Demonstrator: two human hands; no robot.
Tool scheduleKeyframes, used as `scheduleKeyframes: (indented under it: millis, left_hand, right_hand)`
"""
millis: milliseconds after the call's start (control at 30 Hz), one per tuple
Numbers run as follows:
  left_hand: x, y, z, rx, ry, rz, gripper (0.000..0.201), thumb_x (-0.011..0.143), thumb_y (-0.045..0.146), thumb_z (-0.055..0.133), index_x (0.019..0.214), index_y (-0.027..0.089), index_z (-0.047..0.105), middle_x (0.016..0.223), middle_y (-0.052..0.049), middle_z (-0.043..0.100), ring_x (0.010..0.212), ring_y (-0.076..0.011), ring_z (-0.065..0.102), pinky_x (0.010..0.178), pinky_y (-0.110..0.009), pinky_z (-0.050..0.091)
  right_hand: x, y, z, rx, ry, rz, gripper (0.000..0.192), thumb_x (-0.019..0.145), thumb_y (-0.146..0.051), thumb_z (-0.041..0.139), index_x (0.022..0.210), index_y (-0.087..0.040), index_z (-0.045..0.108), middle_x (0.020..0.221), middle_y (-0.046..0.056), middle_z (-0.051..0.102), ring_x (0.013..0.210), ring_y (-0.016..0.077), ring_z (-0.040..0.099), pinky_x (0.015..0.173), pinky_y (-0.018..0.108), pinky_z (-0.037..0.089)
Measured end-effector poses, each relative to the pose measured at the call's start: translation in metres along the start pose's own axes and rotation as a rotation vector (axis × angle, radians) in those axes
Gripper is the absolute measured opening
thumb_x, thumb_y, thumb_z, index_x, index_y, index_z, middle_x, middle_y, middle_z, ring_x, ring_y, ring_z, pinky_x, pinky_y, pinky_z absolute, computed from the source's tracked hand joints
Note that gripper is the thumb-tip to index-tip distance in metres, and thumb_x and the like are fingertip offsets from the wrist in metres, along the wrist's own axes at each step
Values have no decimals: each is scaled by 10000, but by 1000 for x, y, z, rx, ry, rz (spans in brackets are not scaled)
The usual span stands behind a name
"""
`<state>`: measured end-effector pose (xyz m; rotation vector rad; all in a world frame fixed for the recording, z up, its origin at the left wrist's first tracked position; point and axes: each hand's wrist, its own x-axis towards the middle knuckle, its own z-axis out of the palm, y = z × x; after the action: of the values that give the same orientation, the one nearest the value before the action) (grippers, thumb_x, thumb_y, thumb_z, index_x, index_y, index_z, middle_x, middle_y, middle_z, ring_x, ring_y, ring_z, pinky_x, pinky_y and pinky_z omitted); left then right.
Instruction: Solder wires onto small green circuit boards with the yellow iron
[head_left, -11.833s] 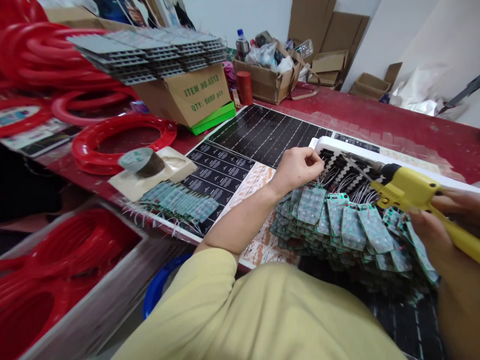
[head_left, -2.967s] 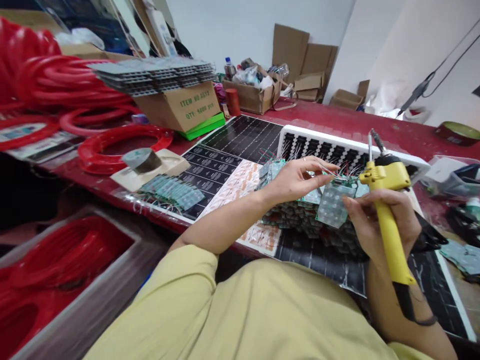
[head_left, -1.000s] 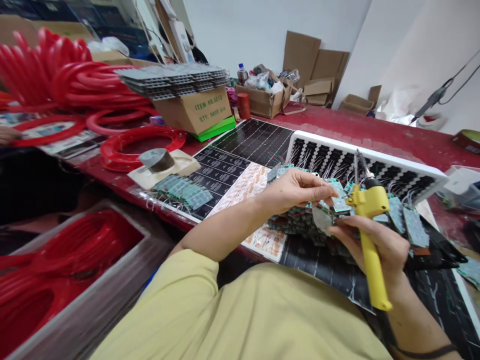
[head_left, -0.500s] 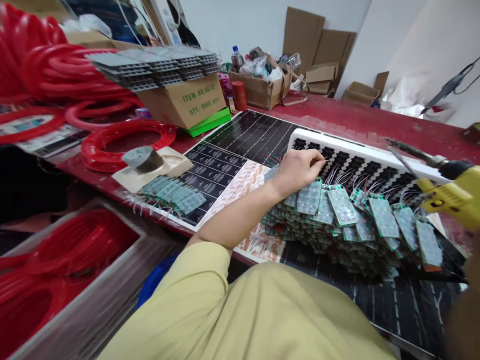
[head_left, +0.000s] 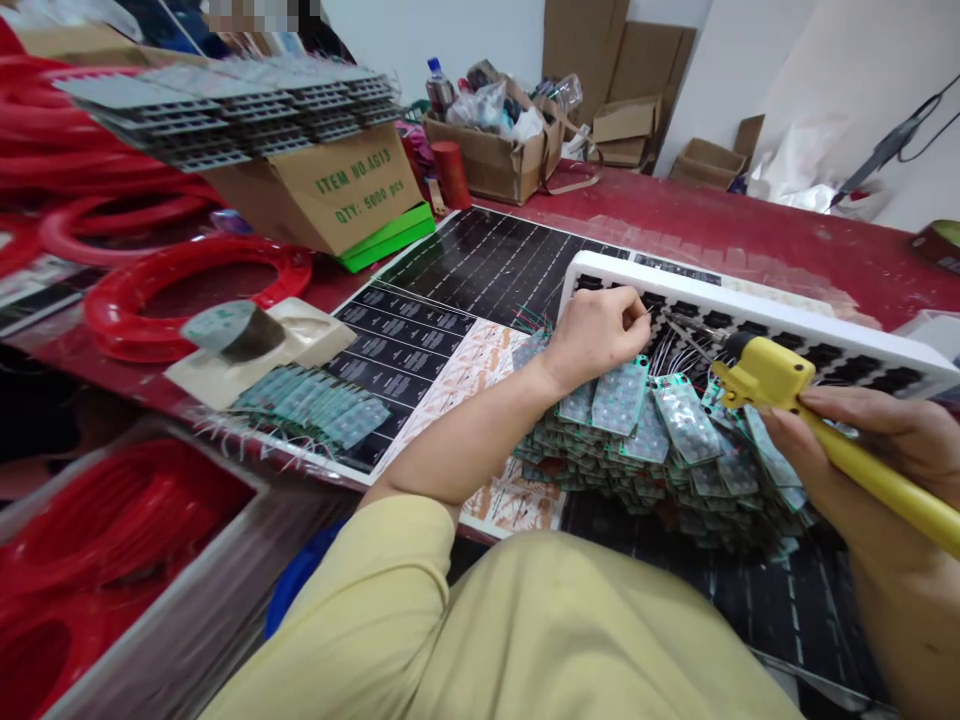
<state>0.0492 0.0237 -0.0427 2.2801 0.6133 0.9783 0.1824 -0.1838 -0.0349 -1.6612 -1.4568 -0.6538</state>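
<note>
At the white tray [head_left: 720, 303] on the red table [head_left: 645, 210], a yellow soldering gun [head_left: 776, 372] points leftward, its 2 slim metal prongs ending beside the left hand's fingertips. The gun has a black collar and a long handle, gripped by the right hand [head_left: 847, 505]. The left hand [head_left: 596, 335] presses thumb and forefinger together over the tray; whatever they pinch is too small to make out. Black parts line the tray, and white wires [head_left: 675, 350] run from it to greenish-grey circuit boards [head_left: 619, 400], heaped in front and too overlapped to count. Counted: 1 soldering gun, 1 white tray, 1 heap of boards, 1 separate row of boards [head_left: 315, 410] farther left, 1 carton marked AG13 [head_left: 356, 190], 1 red cylinder [head_left: 450, 175] and 1 blue-capped bottle [head_left: 439, 92].
</note>
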Motion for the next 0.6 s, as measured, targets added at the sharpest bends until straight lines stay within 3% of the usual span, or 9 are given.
scheduleKeyframes:
  millis: [67,200,400,600]
  left_hand:
    - [0,1,0,-11,-7,-9,124,807,168,574,718,150,659,708,-32,690,690,-143,614,739,-295,470]
    - [-1,1,0,-21,-12,-13,128,804,172,570,711,152,656,703,-30,685,696,-144,615,746,-295,471]
    - [0,0,1,-16,-7,-13,130,801,177,567,716,148,661,699,-32,688,684,-135,614,728,-283,473]
    - [0,1,0,-18,1,-16,119,793,167,573,715,155,662,695,-16,690,694,-127,621,737,-277,483]
  right_hand:
    - [5,-1,3,16,26,-88,234,809,-318,767,873,-136,633,784,57,684,647,113,659,603,154,534]
    - [10,-4,7,59,15,-38,225,786,-295,786,867,-140,644,817,60,690,687,116,665,626,156,540]
    - [13,0,8,73,-19,-133,218,761,-227,801,897,-155,647,836,37,693,701,84,656,650,130,525]
    - [1,15,-8,71,-82,44,220,827,-325,738,992,-218,638,902,43,684,673,130,660,552,218,533]
